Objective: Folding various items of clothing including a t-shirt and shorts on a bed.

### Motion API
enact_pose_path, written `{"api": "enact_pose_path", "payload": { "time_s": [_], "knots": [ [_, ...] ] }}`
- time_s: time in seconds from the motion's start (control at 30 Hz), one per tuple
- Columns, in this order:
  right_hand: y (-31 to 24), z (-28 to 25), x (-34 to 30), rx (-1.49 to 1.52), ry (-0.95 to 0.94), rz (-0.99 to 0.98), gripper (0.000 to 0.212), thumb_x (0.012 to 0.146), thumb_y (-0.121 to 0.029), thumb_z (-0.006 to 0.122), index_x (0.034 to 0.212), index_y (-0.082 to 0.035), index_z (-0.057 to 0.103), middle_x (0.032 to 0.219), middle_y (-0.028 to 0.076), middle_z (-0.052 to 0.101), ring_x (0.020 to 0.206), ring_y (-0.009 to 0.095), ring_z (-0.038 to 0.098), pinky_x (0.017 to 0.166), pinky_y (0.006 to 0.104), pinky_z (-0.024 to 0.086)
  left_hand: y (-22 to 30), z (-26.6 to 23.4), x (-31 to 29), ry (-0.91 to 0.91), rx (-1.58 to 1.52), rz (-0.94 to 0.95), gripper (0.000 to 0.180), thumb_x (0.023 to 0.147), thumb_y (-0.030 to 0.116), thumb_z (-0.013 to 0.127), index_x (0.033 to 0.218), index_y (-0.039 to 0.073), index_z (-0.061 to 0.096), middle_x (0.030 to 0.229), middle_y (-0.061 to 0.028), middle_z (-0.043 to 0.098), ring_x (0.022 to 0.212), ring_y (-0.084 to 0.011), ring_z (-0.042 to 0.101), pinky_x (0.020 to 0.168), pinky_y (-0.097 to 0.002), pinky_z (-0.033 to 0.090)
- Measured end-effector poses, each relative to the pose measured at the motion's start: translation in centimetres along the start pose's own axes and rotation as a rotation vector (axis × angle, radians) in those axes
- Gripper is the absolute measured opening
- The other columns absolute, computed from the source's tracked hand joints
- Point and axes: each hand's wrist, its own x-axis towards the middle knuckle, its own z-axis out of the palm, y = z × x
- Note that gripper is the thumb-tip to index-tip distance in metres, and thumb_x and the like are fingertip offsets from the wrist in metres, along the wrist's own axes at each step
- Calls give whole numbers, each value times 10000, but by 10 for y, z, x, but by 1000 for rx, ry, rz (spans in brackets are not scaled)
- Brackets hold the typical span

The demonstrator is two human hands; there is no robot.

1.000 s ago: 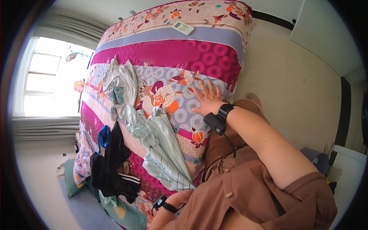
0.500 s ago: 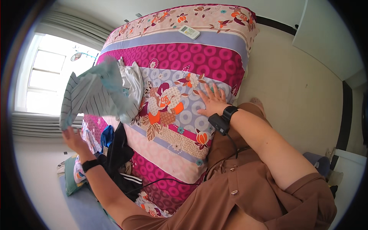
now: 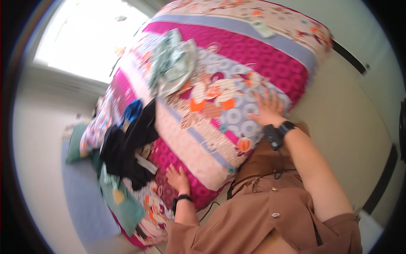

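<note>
The right hand [image 3: 267,111] is lying flat and open, fingers spread, on top of the patterned bedspread [image 3: 220,101], holding nothing, while the left hand [image 3: 177,178] is pressing open-palmed against the bedspread's hanging magenta side, well apart from the right and lower down. Both wrists are wearing dark bands. The bedspread is showing magenta, lilac and cream bands with flowers and circles (the picture is somewhat blurred, so finer detail is hard to tell). Beyond the right hand, further up the bed and toward the left, a pale green striped garment [image 3: 173,63] is lying crumpled on the cover. Just beside the left hand, on its outer side, a heap of dark clothing [image 3: 127,148] with a blue piece is spilling over the bed's edge, with a teal cloth [image 3: 122,199] below it. Past the heap a bright window [image 3: 84,42] is glaring; off the right hand's side, pale floor [image 3: 347,127] is running to the wall.
</note>
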Motion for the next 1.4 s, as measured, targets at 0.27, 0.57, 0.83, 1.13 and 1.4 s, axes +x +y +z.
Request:
{"api": "enact_pose_path", "payload": {
  "time_s": [0.27, 0.57, 0.83, 1.13, 1.4],
  "knots": [
    [-11, -5, -2, -105, -25, 39, 910, 792, -567, 562, 1475, -185, 99, 1534, 153, -26, 1395, 393, -74, 1077, 581, 21, 10, -9, -4, 43, -55, -113, 592, 881, 486, 457, 1383, 181, 380, 1429, -155, 346, 1316, -353, 303, 1054, -538, 232],
    [-17, -6, 1, -147, -95, 95, 945, 786, -587, 550, 1481, -194, 43, 1533, 157, -73, 1394, 381, -112, 1083, 554, -9, 12, -15, -4, 32, -84, -110, 600, 876, 485, 463, 1388, 184, 376, 1441, -149, 324, 1332, -349, 270, 1074, -529, 189],
    [-24, -13, 9, -231, -263, 154, 1200, 655, -719, 602, 1468, -183, -100, 1516, 174, -158, 1379, 411, -157, 1071, 571, -43, 10, -14, -2, 91, -111, -77, 597, 857, 470, 498, 1364, 169, 409, 1423, -149, 346, 1318, -353, 287, 1062, -534, 195],
    [-45, -28, 10, -282, -380, 205, 1317, 591, -681, 700, 1457, -137, -130, 1493, 227, -186, 1366, 454, -146, 1063, 614, 28, 11, -17, -1, 69, -121, -88, 600, 848, 463, 519, 1358, 164, 419, 1415, -149, 355, 1310, -360, 297, 1058, -537, 202],
    [-43, -26, 17, -261, -427, 193, 1358, 591, -698, 692, 1437, -50, -150, 1461, 284, -212, 1315, 526, -196, 1069, 602, 12, -19, -16, 33, 191, -310, -113, 651, 832, 433, 577, 1355, 91, 395, 1379, -230, 369, 1271, -389, 345, 1005, -533, 289]
  ]
}}
